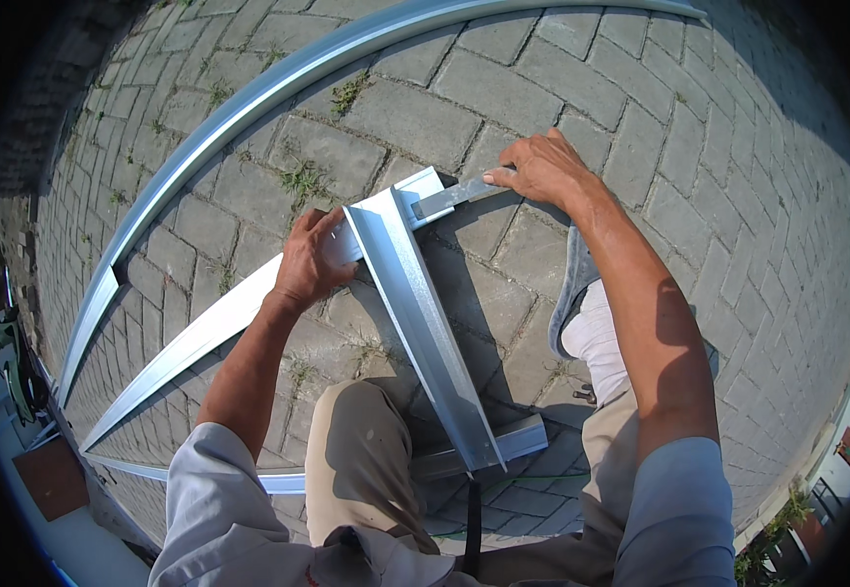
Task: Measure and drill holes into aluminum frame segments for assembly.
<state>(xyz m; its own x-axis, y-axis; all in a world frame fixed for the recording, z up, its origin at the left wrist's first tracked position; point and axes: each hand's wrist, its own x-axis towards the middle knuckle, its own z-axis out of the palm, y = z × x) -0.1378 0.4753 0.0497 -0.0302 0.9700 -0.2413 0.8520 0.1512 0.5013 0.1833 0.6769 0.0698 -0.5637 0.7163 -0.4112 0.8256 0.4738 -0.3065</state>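
A long silvery metal channel (211, 315) runs over the paving from the lower left. My left hand (313, 256) grips it, thumb and fingers spanning its sides. Just right of that hand, a shorter metal channel (423, 323) lies across it, its open side up. My right hand (547, 168) pinches a flat grey metal strip (454, 194) by one end. The strip's other end rests on the long channel's tip, beside the short channel. Near my knees, the short channel's lower end lies over another metal channel (525, 440).
Beyond my hands, a long metal profile (249, 106) appears to arc over the paving bricks (415, 122). My shoe (574, 284) is on the right, close to the work. A dark green tool (16, 367) and a brown panel (51, 479) lie at the far left.
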